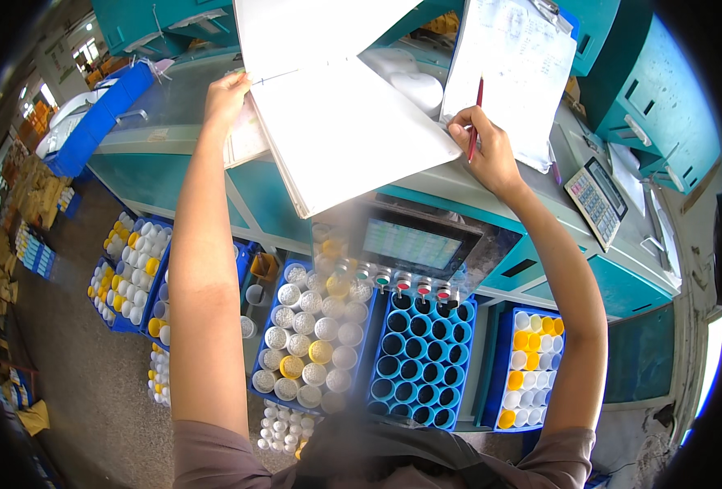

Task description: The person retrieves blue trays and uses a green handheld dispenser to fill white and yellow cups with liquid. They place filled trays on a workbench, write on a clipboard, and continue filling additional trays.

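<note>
Red pen [475, 122], white notebook pgs [336, 122], teal machine [654, 98], blue crates [423, 363] w/ white+yellow tubes [532, 367].

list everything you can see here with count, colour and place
ledger book: one, white pages, open on the machine top
paper sheet: one, white, right of the book
pen: one, red, over the sheet
calculator: one, grey, far right
control screen: one, dark, below the book
bobbin crates: several, blue, on the floor
left hand: fingers on the book's left edge
right hand: fingers around the pen
</note>
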The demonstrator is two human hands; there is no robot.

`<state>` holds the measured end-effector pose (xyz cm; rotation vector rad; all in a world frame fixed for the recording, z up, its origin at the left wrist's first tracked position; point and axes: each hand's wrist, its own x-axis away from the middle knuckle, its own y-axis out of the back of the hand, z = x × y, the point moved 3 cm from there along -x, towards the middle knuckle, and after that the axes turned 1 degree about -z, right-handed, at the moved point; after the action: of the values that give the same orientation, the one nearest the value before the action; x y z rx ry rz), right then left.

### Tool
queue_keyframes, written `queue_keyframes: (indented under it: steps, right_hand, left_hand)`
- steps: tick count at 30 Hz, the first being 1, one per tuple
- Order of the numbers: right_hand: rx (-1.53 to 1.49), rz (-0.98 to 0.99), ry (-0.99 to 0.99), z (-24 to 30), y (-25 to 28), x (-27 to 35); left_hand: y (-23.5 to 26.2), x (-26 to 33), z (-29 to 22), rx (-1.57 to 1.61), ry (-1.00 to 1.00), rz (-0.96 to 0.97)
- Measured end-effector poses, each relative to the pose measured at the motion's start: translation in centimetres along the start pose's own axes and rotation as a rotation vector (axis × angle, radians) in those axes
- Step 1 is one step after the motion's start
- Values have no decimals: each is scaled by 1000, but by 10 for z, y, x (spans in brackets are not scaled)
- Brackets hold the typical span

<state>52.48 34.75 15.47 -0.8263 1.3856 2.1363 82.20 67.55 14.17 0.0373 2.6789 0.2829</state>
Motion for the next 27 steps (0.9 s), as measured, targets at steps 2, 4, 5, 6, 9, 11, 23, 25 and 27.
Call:
queue_keyframes:
  steps: [2,4,5,6,9,11,23,25,27]
  right_hand:
    - [-11,-2,11,-1,0,0]
    - [-26,-11,29,-3,-2,0]
    - [3,-35,56,-4,-2,0]
    - [36,-53,77,-6,-4,0]
    - [40,-64,73,-11,-5,1]
    - [62,-65,100,-10,-5,1]
    - [-53,-44,23,-5,0,1]
    - [-65,-23,-42,-7,-2,1]
    - [-9,-32,-53,-6,-2,1]
  left_hand:
    - [0,-4,5,0,-5,-8]
    - [1,-10,11,12,-2,-7]
    - [1,-14,16,12,26,-16]
    - [2,-18,19,-17,-24,-13]
    - [2,-26,33,90,83,30]
    - [4,-30,32,7,10,0]
    - [6,-45,41,77,-14,75]
    - [7,-47,46,48,-20,80]
    - [10,-48,44,16,-64,68]
